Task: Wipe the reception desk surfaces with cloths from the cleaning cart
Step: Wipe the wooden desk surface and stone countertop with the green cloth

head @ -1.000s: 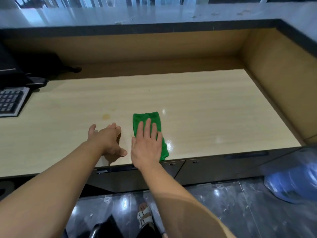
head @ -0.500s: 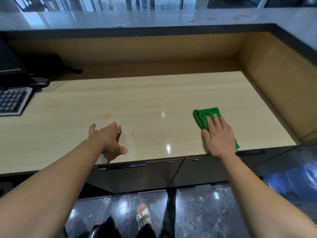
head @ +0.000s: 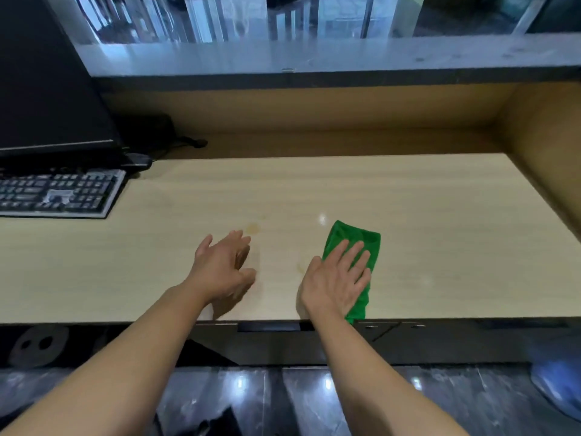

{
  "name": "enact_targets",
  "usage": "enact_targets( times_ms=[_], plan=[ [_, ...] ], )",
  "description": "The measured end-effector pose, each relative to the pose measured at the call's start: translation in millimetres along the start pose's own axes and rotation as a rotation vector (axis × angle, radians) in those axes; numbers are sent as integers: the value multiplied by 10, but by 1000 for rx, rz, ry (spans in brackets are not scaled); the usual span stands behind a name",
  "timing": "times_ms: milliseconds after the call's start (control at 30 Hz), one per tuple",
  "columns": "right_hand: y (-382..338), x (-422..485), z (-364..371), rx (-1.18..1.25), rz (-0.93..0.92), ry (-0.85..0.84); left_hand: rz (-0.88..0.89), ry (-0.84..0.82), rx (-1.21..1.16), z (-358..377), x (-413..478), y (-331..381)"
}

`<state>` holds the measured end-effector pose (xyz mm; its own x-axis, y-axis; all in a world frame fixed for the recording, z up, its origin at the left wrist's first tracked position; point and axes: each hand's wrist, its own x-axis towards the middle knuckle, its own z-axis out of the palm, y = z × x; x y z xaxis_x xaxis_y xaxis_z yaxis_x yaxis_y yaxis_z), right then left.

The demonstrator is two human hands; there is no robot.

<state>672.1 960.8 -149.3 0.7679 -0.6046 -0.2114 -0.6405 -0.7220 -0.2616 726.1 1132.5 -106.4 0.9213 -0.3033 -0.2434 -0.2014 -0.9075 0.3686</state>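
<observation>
Straight, spread fingers of the right hand (head: 338,281) press flat on the folded green microfibre cloth (head: 366,242), gripping nothing; the left hand (head: 220,269) rests on the desk with fingers loose and empty; the cloth has swept back from the right end to just right of centre on the pale wood-grain desk top (head: 440,221), near the front edge; the strokes look like back-and-forth passes. A yellowish ring stain (head: 253,228) remains unwiped ahead of the left hand; the black keyboard (head: 56,193) and dark monitor (head: 47,89) block the far left.
</observation>
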Motion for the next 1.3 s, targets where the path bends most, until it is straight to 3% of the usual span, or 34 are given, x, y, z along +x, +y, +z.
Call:
enact_targets(
  times_ms=[133,300,367,467,533,800,1033,1133,1300],
  plan=[
    [-534,-340,201,19,-135,-80,-145,23,104,-245,-122,-607],
    [-1067,-655,421,-144,-561,-86,-207,0,202,-360,-121,-886],
    [-1102,-625,438,-190,-713,-159,-203,-12,233,-375,-96,-904],
    [-958,-311,410,-260,-927,-130,-193,-42,268,-405,-25,-929],
    [-800,-47,312,-275,-911,-72,-188,-81,284,-429,20,-936],
    [-257,813,-84,-272,-434,32,-205,-204,299,-513,113,-1072],
    [-978,254,264,-188,-116,70,-135,-152,240,-429,78,-1288],
    [-1398,-234,495,-136,-217,41,-112,-175,215,-466,69,-1352],
    [-1717,-576,681,-201,-668,-80,-171,-203,204,-468,131,-1430]
  ],
)
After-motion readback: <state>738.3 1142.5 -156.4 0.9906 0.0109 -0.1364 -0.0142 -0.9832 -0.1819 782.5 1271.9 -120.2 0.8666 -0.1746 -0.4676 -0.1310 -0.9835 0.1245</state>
